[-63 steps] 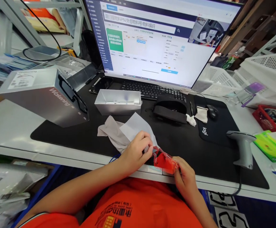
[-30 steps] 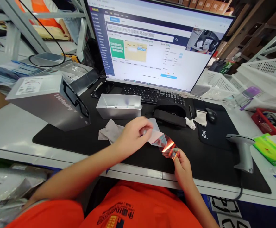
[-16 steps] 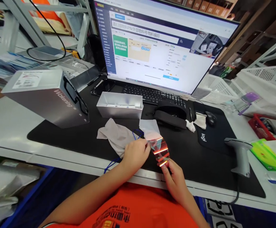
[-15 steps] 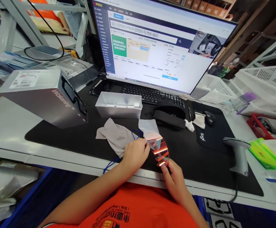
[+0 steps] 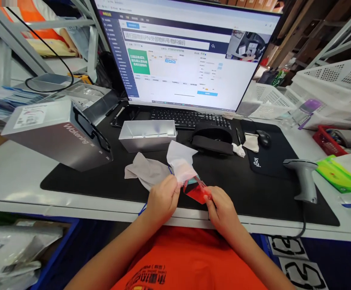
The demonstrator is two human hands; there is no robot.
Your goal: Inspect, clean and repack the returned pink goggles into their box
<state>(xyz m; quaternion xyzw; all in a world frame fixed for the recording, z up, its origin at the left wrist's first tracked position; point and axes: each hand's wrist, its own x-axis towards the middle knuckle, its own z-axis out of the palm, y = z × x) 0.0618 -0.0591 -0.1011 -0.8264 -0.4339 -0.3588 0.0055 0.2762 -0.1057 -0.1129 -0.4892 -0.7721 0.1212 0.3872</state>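
Note:
A red mirrored glasses lens (image 5: 196, 192) is held over the near edge of the black desk mat (image 5: 254, 189). My right hand (image 5: 220, 207) pinches its right end. My left hand (image 5: 162, 197) is closed on a white cloth or tissue sheet (image 5: 180, 161) that covers the left part of the lens. A grey cloth pouch (image 5: 145, 171) with a blue cord lies just left of my hands.
A grey Wakening box (image 5: 57, 133) lies at the left, an open grey tray (image 5: 147, 135) ahead. A black glasses case (image 5: 213, 141), keyboard (image 5: 190, 117), monitor (image 5: 187, 52) and mouse (image 5: 263, 137) sit beyond. A barcode scanner (image 5: 304, 179) stands right, beside white baskets (image 5: 329, 88).
The lens has turned from a slanted, reflecting pose to showing its plain red face. The white sheet now stands up over its left part. Both hands have come closer together.

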